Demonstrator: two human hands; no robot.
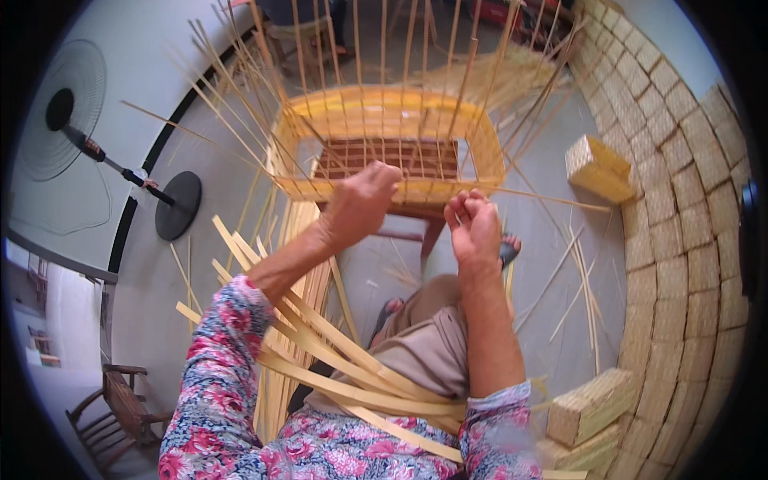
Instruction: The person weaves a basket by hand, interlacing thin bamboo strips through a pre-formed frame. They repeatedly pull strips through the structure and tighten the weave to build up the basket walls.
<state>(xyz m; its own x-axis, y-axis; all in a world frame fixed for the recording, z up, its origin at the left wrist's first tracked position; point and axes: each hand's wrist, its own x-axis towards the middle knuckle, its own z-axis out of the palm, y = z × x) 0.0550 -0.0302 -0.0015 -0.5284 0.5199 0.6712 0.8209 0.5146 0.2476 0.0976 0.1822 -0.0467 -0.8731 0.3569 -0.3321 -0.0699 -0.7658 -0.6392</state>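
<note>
A half-woven basket [376,98] of yellow bamboo strips rests before me, many upright stakes rising from its wall. Through its frame shows the red-brown slatted top of a wooden stool [436,214] beneath it. At the near rim my left hand [362,206] is closed in a fist-like pinch; its fingertips are turned away, so what they hold is hidden. Just right of it, my right hand [477,230] has its fingers curled at the basket's near right corner, closed on a thin bamboo strip [552,198] that runs out to the right.
Flat bamboo strips [352,356] lie across my lap. Stacked woven blocks [680,272] line the right, with loose ones [598,170] on the floor. A standing fan [178,205] and a wooden chair [124,408] are at left. Thin strips [582,280] litter the floor.
</note>
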